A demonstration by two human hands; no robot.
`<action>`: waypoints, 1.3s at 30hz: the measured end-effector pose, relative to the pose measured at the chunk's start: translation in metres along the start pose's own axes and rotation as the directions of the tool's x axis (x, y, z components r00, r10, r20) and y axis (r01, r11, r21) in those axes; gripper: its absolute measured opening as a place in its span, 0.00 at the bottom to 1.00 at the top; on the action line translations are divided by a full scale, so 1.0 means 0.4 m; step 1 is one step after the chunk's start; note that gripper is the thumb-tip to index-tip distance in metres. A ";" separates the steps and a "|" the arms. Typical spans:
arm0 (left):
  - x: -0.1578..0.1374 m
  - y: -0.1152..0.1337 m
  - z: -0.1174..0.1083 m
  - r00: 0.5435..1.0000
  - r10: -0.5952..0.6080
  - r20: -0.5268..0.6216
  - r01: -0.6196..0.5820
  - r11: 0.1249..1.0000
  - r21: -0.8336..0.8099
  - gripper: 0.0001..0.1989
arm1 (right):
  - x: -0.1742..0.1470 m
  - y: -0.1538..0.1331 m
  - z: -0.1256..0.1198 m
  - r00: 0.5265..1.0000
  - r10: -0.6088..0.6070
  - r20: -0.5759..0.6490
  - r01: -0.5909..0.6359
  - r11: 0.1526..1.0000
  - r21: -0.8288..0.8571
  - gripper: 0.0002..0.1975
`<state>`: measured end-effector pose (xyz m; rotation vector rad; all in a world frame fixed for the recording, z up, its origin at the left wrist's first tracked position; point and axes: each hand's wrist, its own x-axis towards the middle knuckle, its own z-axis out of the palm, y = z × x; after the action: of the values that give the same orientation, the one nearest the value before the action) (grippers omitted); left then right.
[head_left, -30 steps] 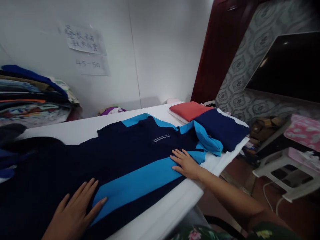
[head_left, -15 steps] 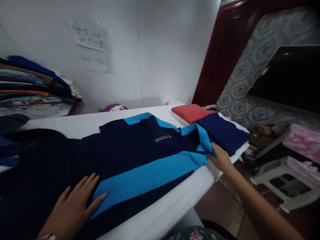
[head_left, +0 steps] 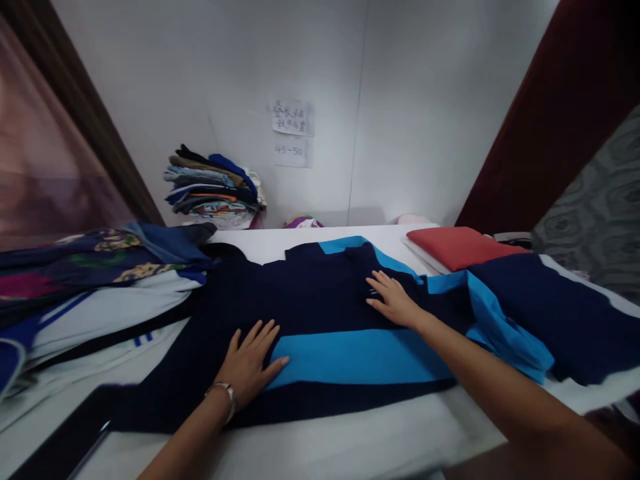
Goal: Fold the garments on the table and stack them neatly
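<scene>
Lying flat beneath both hands, a navy garment with sky-blue fabric panels (head_left: 320, 293) stretches across a white-covered table (head_left: 375, 440). The left hand (head_left: 247, 367), a silver-toned band at its wrist, rests palm down with fingers spread wide at one end of a sky-blue panel; the right hand (head_left: 395, 300), its grasp empty, lies loosely spread over the garment's pale printed lines. Beyond the garment's right end sit a folded red cloth (head_left: 445, 243) and a folded navy cloth (head_left: 545, 313); a heap of mixed clothes (head_left: 115, 267) crowds the left. Behind, handwritten paper notes (head_left: 290, 117) hang on a pale wall (head_left: 415, 100) near a stack of folded clothes (head_left: 215, 183). Half a second earlier, the right hand gripped the sky-blue fabric at the garment's right end.
</scene>
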<state>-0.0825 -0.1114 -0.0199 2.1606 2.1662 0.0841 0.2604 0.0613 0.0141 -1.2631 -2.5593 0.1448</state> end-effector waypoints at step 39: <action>0.538 -0.376 -0.205 0.887 -0.459 -0.058 0.460 0.888 0.011 0.22 | 0.074 0.123 0.154 0.957 0.272 0.101 -0.252 0.952 -0.176 0.31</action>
<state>-0.2403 0.1048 0.0431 1.6072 2.6552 0.0851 0.2627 0.1171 -0.0493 -1.7062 -2.5351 0.0730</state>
